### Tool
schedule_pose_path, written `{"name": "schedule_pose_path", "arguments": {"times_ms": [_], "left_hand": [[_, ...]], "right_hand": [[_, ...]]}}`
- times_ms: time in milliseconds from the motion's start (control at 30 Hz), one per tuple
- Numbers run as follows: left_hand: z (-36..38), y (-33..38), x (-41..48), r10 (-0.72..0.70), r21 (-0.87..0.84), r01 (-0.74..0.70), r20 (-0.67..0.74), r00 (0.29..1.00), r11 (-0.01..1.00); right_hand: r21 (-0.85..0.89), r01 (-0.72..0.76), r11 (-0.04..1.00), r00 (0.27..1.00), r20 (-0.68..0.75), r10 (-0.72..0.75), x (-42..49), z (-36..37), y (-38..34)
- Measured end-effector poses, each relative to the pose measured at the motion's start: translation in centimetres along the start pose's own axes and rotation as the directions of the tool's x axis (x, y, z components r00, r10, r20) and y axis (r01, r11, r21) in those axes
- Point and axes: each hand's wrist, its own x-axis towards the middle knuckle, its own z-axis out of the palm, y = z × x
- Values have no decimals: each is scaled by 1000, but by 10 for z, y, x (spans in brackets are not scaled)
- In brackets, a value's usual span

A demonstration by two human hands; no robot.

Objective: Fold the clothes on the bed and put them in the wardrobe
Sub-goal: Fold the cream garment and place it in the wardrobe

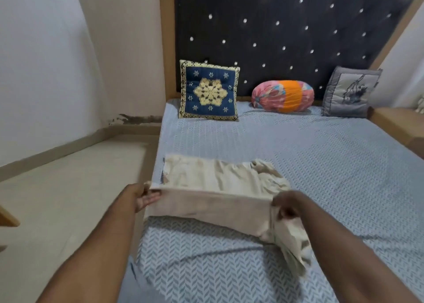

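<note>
Forward, arms extended; left hand (145, 197), right hand (286, 206) pinch beige garment (218, 181)

Thin, matt beige cloth, soft and creased, is being shown by the garment (220, 183). A matt, pale-blue woven cloth with a textured herringbone surface is being shown by the bedspread (321, 165). The headboard (286, 27) is being faced in dark, matt padded fabric tufted with small shiny studs, and is being framed in smooth light wood. Quilted, embroidered cloth is being shown by the blue cushion (208, 90); smoother, faintly glossy fabric by the bolster (283, 96) and the grey cushion (351, 94).
</note>
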Motion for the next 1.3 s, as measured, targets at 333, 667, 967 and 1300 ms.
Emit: {"name": "schedule_pose_path", "arguments": {"times_ms": [333,667,967,1300], "left_hand": [[179,275,-106,786,-501,-665,50,617,554],[129,195,-75,786,-239,-775,-70,615,585],[69,-8,-10,542,98,-543,47,839,834],[1,-101,-40,213,649,-344,274,938,679]], "right_hand": [[282,815,506,406,-901,-153,-106,-229,-185],[-239,442,865,176,-922,-345,-96,-181,-127],[-57,233,971,456,-875,-161,-17,-72,3],[-92,52,994,687,-720,-103,-3,10,132]]}}
